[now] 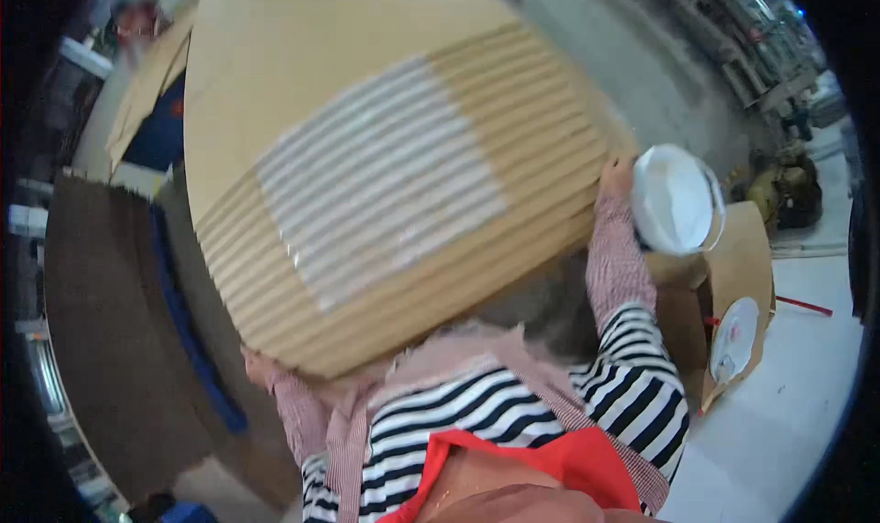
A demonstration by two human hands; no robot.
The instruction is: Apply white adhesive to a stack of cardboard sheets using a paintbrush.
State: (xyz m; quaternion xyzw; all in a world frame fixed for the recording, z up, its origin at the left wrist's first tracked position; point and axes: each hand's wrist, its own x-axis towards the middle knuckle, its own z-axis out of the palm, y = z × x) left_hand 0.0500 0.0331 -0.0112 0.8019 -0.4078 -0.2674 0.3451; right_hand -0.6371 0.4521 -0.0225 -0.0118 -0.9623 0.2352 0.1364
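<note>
A wide stack of tan cardboard sheets [532, 110] spreads in front of my body, its near edges fanned out in stepped rows. A whitish patch runs across the middle of those rows. My left hand [259, 369] is at the stack's near left corner, its fingers partly hidden by the sheets. At the right corner my right hand [619, 176] grips the edge, fingers curled round it. Just right of that hand is a white bucket [674, 199] with a thin handle.
An open cardboard box [733, 225] stands below the bucket, with a white round lid-like disc [735, 338] against it. A dark brown panel [96, 340] and a blue strip [192, 326] lie at the left. Cluttered shelving [733, 37] lines the far right.
</note>
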